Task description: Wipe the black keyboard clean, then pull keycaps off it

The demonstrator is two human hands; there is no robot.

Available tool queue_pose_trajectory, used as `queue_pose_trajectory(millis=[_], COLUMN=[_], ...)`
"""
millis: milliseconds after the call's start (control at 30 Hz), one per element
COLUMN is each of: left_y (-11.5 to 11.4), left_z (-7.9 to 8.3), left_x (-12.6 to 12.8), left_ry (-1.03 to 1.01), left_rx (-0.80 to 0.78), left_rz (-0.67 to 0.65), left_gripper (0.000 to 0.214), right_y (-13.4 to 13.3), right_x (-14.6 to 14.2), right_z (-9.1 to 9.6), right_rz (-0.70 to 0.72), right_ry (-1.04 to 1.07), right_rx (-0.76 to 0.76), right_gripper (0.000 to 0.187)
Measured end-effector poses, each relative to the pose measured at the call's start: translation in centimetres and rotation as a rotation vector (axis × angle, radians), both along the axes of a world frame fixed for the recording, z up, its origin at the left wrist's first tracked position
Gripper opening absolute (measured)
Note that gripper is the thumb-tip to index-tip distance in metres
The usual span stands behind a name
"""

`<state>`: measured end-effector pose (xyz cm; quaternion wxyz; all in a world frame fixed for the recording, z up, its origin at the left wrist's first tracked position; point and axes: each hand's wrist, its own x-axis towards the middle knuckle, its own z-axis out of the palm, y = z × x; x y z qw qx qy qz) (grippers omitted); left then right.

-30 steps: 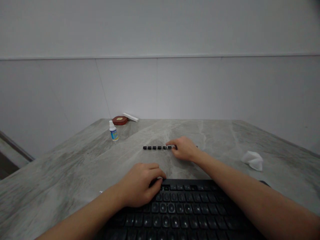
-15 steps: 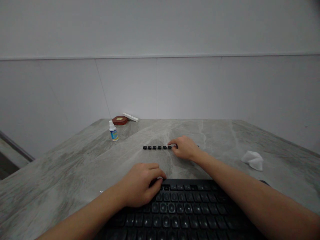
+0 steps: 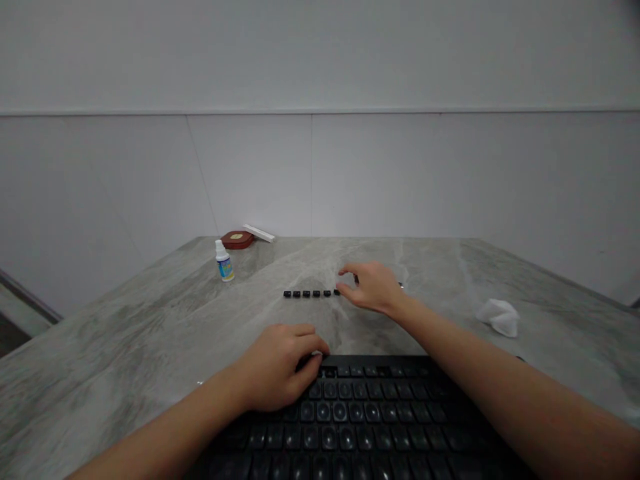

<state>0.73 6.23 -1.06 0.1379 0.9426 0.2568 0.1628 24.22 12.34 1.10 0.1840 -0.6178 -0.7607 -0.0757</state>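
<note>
A black keyboard [image 3: 350,407] lies at the near edge of the view, with gaps among the keys of its far row. My left hand [image 3: 283,367] grips its far left part, fingers over the back edge and thumb on top. Beyond it, several small black keycaps [image 3: 307,294] form a row on the table. My right hand [image 3: 373,287] hovers at the right of this row, thumb and index finger apart with nothing visible between them. Its thumb tip is beside a keycap [image 3: 337,292]. The hand hides part of the row.
On the grey marbled table [image 3: 240,313] stands a small white spray bottle [image 3: 225,262] at the left. Behind it are a reddish-brown case [image 3: 237,240] and a white strip [image 3: 259,233] near the wall. A crumpled white tissue [image 3: 499,317] lies at the right.
My right thumb and index finger have spread apart, and the hand has lifted slightly from the row. My left hand keeps its hold on the keyboard. The whole view has shifted slightly.
</note>
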Motion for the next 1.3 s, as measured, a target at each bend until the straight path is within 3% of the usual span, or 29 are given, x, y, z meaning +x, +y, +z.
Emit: queue_pose_trajectory(millis=[167,333,500,700,833,1300], left_y=[0.0,0.1,0.0,0.0,0.1,0.0], left_z=[0.1,0.1,0.0,0.0,0.0,0.0], left_x=[0.0,0.0,0.0,0.0,0.1,-0.1], left_ry=[0.009,0.007,0.006,-0.005,0.007,0.007], left_rx=[0.011,0.022,0.027,0.029,0.021,0.022], left_rz=[0.004,-0.001,0.0,-0.001,0.004,0.007], left_gripper=[0.023,0.024,0.024,0.024,0.024,0.024], right_y=[-1.3,-0.9,0.3,1.1,1.2,0.9], right_x=[1.4,1.5,-0.1,-0.1,0.1,-0.1], right_z=[2.6,0.1,-2.3,-2.8,-3.0,-3.0], right_rz=[-0.081,-0.027,-0.024,-0.09,-0.049,0.027], right_ry=[0.01,-0.014,-0.005,0.03,0.035,-0.029], right_rx=[0.063,-0.01,-0.037,-0.037,-0.077,-0.128], right_gripper=[0.035,0.025,0.029,0.026,0.032,0.022])
